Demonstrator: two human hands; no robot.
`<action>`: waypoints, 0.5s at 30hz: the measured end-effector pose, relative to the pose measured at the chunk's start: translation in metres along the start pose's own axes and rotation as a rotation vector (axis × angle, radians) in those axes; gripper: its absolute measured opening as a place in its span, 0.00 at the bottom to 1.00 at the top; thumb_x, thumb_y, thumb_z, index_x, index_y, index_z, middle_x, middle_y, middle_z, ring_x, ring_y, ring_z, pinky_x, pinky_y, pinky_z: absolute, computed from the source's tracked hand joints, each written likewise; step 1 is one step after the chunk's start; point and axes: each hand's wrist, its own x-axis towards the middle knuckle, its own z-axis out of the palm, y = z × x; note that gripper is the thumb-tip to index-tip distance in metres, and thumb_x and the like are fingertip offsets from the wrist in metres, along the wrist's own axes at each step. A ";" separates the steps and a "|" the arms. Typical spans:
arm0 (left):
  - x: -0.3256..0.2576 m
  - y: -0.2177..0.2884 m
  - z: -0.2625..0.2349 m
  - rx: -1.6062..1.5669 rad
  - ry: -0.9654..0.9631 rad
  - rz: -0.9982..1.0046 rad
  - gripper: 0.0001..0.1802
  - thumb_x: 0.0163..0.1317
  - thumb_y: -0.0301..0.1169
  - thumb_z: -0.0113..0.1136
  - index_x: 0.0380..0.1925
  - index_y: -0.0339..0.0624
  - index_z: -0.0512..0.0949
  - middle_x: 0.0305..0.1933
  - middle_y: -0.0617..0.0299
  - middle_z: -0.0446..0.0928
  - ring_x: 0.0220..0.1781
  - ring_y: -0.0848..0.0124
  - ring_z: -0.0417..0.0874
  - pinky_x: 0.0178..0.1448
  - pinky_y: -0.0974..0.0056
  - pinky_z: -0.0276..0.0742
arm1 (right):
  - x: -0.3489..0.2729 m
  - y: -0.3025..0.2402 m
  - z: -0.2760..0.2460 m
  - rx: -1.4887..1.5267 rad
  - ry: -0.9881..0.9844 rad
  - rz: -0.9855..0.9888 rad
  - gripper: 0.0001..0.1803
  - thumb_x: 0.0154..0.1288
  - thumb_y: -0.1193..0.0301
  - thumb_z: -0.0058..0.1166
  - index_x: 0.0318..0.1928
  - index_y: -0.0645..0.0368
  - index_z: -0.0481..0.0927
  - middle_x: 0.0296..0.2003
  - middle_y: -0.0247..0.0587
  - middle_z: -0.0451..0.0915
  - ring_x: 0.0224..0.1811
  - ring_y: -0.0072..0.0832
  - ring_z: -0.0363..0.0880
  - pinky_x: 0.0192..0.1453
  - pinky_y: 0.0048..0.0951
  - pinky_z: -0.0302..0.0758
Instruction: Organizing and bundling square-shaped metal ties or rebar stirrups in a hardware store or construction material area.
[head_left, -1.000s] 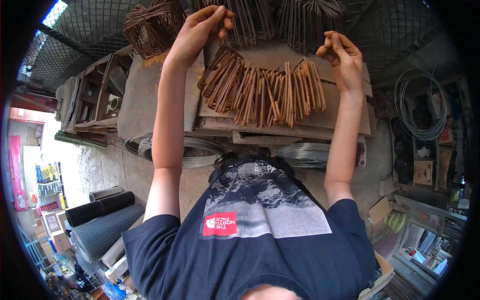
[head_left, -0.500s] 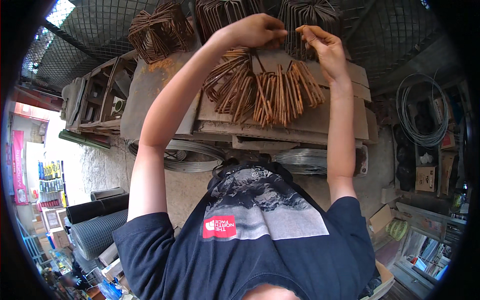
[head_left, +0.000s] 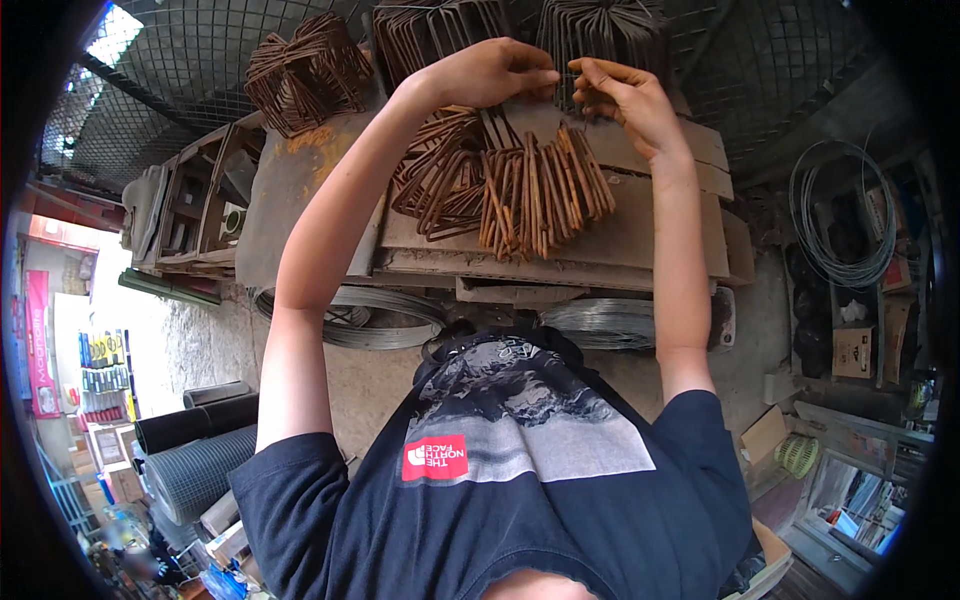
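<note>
Grey mesh roll (head_left: 205, 472): far to the left of the hands and nearer the person, beside darker rolls.
Wooden rack (head_left: 212, 190): well left of both hands, past the left forearm.
Left bundle (head_left: 305, 75): rusty bent-rod frames, apart from the left hand on its left side.
Left wire coil (head_left: 395, 335): below the counter's near edge, on the body side of the left hand.
Middle bundle (head_left: 440, 30): just beyond the left hand.
Left hand (head_left: 490, 75): bent inward at the wrist, fingers curled, tips close to the right hand's; whether they pinch anything thin is unclear.
Loose rusty frames (head_left: 545, 190): piled on the counter (head_left: 632, 238), on the body side of both hands, mostly under the space between the forearms.
Right bundle (head_left: 600, 25): just beyond the gap between the hands.
Right hand (head_left: 635, 105): thumb and forefinger drawn together, other fingers curled; any grip is too small to make out.
Hanging wire coil (head_left: 850, 275): well right of the right hand.
</note>
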 end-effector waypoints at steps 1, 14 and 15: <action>-0.001 0.001 0.001 0.055 0.032 0.015 0.19 0.68 0.44 0.50 0.44 0.39 0.79 0.36 0.60 0.81 0.39 0.72 0.82 0.50 0.65 0.77 | 0.002 -0.002 0.001 -0.027 -0.040 0.049 0.15 0.64 0.60 0.57 0.44 0.58 0.83 0.35 0.36 0.83 0.35 0.22 0.82 0.38 0.25 0.78; 0.011 -0.002 0.023 0.216 0.466 -0.132 0.27 0.45 0.48 0.74 0.29 0.33 0.77 0.29 0.51 0.80 0.33 0.64 0.83 0.38 0.62 0.78 | 0.032 -0.045 -0.012 -0.440 -0.443 0.154 0.21 0.65 0.62 0.55 0.51 0.65 0.77 0.42 0.48 0.81 0.44 0.33 0.82 0.47 0.34 0.84; 0.013 0.000 0.023 0.214 0.470 -0.134 0.27 0.45 0.48 0.74 0.29 0.33 0.77 0.29 0.51 0.80 0.33 0.64 0.83 0.38 0.62 0.78 | 0.031 -0.043 -0.013 -0.453 -0.486 0.109 0.21 0.64 0.64 0.56 0.52 0.66 0.77 0.42 0.48 0.81 0.43 0.33 0.82 0.47 0.33 0.84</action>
